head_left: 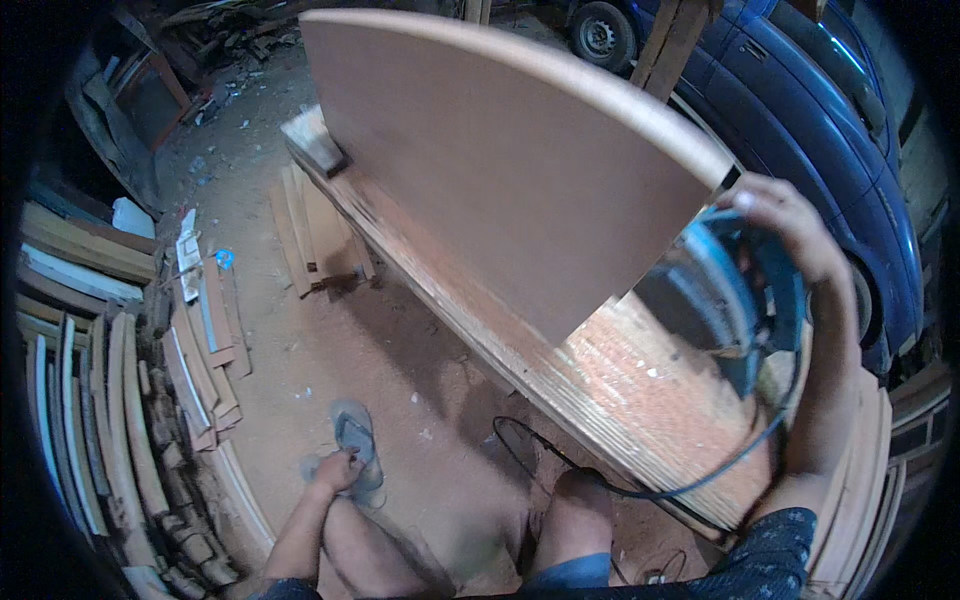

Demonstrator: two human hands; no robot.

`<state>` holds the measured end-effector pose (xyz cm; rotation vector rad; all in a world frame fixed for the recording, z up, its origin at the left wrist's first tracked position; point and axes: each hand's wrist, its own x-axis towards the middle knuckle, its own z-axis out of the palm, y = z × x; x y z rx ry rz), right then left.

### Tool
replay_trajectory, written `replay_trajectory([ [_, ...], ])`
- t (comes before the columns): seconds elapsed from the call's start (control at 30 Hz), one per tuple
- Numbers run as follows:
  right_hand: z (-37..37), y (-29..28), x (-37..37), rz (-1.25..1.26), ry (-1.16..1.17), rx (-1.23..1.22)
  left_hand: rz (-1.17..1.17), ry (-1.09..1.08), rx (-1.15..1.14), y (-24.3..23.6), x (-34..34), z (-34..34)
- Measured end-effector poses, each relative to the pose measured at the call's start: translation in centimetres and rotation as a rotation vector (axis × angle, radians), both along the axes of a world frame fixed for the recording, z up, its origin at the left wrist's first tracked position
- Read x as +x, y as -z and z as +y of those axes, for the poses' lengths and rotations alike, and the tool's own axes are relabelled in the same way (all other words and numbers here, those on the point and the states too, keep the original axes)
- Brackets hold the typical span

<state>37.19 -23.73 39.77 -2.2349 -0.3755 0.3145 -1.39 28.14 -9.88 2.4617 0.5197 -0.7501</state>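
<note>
A large brown panel (500, 160) with a pale curved top edge stands on its side along a long wooden bench (665, 420) dusted with shavings. At its right end, a blurred blue power tool (725, 275) with a dark cable sits over the bench. My right hand (775, 220) is closed over the top of this tool, beside the panel's corner; whether it also touches the panel is unclear. My left hand (335, 468) hangs low above my sandalled foot (355, 430), fingers curled; what they hold, if anything, is too small to make out.
Stacked curved wood strips (130, 420) fill the left side. Offcuts (205, 330) and boards (310, 225) lie on the dusty floor. A blue car (850, 190) stands behind the bench, beside a wooden post (665, 45). More strips (860, 470) lean at right.
</note>
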Motion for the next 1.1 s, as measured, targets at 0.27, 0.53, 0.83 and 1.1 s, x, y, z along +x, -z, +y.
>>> replay_trajectory([
  [0.27, -2.4, -0.9, -2.7, 0.297, 0.16, 0.042, -0.67, -0.632, -0.56, -34.0, 13.8, -11.6],
  [0.53, -4.0, 0.6, -2.8, 0.351, 0.239, 0.079, -0.752, -0.722, -0.259, -54.4, 32.8, -15.5],
  [0.83, -0.8, -6.5, -8.1, 0.389, 0.266, 0.273, -0.595, -0.717, -0.095, -52.0, 37.7, -14.1],
  [1.1, -3.8, -12.9, -15.5, 0.595, 0.2, 0.283, -0.535, -0.7, -0.035, -51.9, 42.5, -6.6],
])
